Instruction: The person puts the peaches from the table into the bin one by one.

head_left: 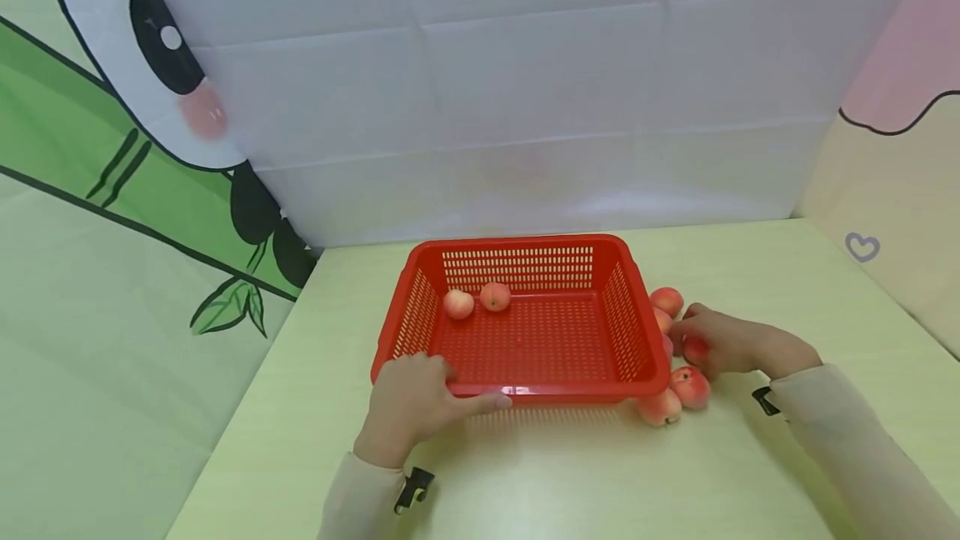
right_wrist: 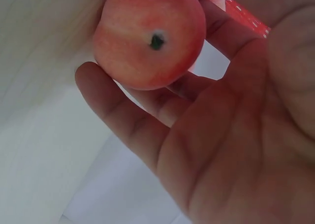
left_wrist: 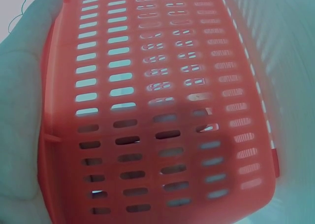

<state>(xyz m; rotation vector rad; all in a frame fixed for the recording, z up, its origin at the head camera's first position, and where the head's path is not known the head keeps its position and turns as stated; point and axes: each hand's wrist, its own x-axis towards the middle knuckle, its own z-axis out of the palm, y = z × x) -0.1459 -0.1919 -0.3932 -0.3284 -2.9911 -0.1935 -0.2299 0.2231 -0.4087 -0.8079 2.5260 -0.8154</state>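
A red plastic basket (head_left: 517, 390) with slotted walls stands on the table, and two peaches (head_left: 495, 297) lie inside it toward the back left. My left hand (head_left: 408, 402) grips the basket's front left corner, thumb along the front rim; the left wrist view shows the slotted outer wall close up. To the right of the basket, my right hand (head_left: 723, 344) curls its fingers round a peach (right_wrist: 152, 39) with a green stem spot. Several other peaches (head_left: 690, 387) lie by the basket's right side and front right corner, some partly hidden by the rim or hand.
The pale wooden-looking table (head_left: 570, 482) ends at a light cloth backdrop (head_left: 525, 107) behind the basket. A cloth with printed green leaves (head_left: 228, 307) hangs at the left, and another with a heart (head_left: 862, 247) at the right.
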